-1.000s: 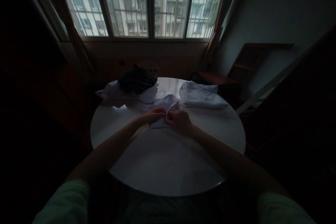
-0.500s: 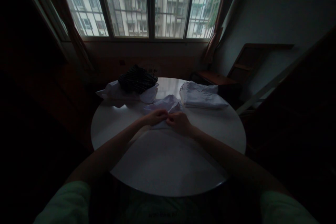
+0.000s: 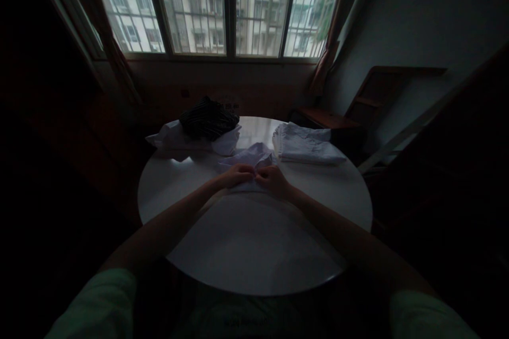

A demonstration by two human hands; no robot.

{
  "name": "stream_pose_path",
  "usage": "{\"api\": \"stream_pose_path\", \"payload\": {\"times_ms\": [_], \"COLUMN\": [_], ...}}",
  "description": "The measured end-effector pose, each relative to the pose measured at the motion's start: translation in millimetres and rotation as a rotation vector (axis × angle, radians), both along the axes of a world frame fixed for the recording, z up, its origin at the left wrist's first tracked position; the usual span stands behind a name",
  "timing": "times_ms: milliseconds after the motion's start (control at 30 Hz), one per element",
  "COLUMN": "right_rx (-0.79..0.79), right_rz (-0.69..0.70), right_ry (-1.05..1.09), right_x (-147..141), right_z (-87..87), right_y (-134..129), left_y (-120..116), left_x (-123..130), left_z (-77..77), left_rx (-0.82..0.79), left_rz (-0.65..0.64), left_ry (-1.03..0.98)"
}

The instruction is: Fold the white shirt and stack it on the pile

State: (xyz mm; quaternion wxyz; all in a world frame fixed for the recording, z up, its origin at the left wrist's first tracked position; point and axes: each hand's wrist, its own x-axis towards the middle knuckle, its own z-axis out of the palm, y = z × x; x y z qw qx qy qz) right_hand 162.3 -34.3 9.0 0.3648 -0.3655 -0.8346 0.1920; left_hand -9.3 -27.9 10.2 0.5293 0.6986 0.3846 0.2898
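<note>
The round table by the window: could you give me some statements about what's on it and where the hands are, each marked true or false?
1. The left hand and right hand are both at the middle white cloth. True.
2. The hands are wide apart, at opposite edges of the table. False: they are close together, near its middle.
3. A dark striped bundle lies on the right-hand white pile. False: the dark striped bundle lies on the left-hand white cloth.
4. The window is beyond the table's far edge. True.
5. The person's sleeves are bright red. False: they look green.
</note>
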Motion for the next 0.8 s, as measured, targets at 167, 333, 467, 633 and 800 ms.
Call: {"api": "stream_pose_path", "payload": {"times_ms": [167,333,467,633,800], "right_rx": [-0.003,0.133,0.251,0.446,0.755], "right_rz": [-0.048,-0.189,-0.352,-0.481,-0.536], "right_ry": [0.066,0.095,0.21,0.308,0.387], "right_x": [4.5,8.8,18.3,39.3,46.9], "right_z": [-0.9,4.8,21.8,46.7,63.1], "right_y": [7.5,9.2,5.8,2.3,-6.2], "left_y": [-2.3,-3.4,-8.0,-15.0,-24.7], "left_x": [-2.1,2.0,-5.1,-20.7,-25.7], "left_z": [3.3,8.0,24.5,48.3,63.3], "left_rx": [0.112,0.442,0.646,0.95,1.139], "left_rz": [-0.031,0.135,0.386,0.671,0.906], "left_ry": [0.04,0.124,0.135,0.046,-0.085]}}
